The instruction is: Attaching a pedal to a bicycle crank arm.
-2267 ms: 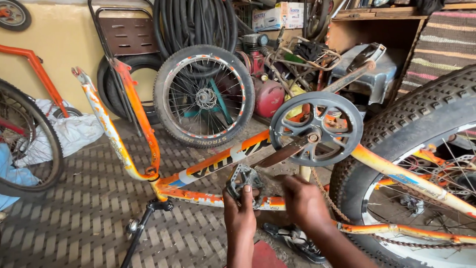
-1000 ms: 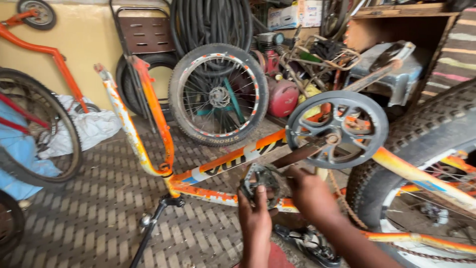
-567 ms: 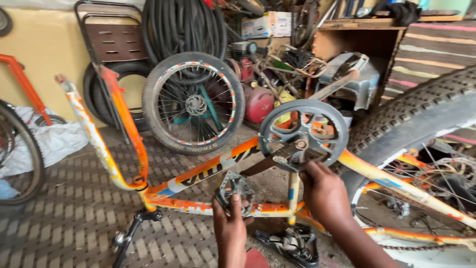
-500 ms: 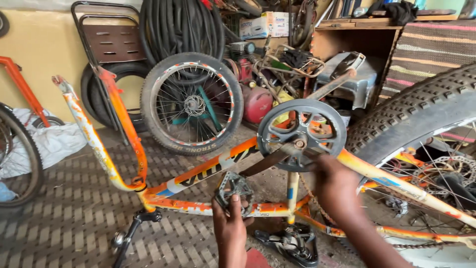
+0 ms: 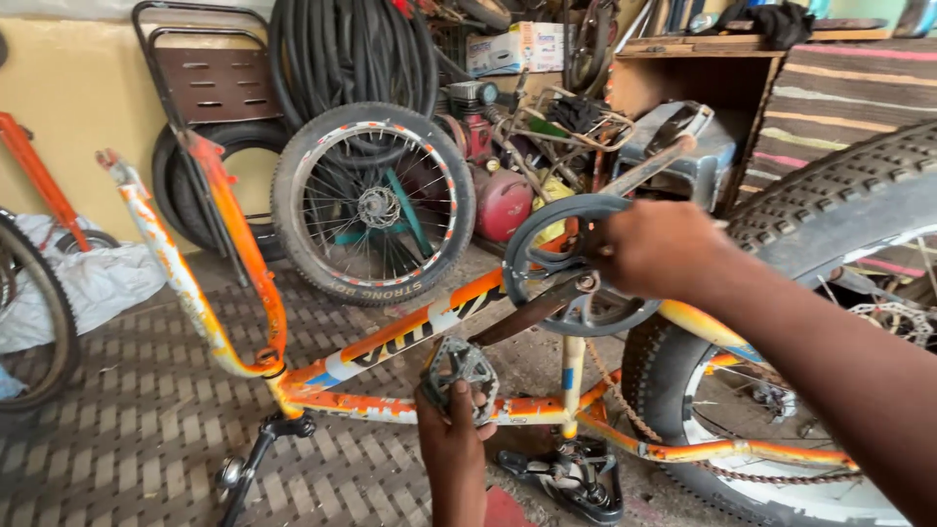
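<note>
Working the crank on an upturned orange bike frame (image 5: 390, 337)

Your left hand (image 5: 451, 439) grips the grey pedal (image 5: 461, 366) from below, fingers closed round it; your right hand (image 5: 649, 249) is clamped over the chainring (image 5: 547, 234) near the crank arm (image 5: 532, 312) (the fingertips are hidden). This looks like bracing the crankset mid-adjustment. Any turn from here calls for a steady pedal hold, with fingers kept off the loose chain (image 5: 625, 405) below.
</note>
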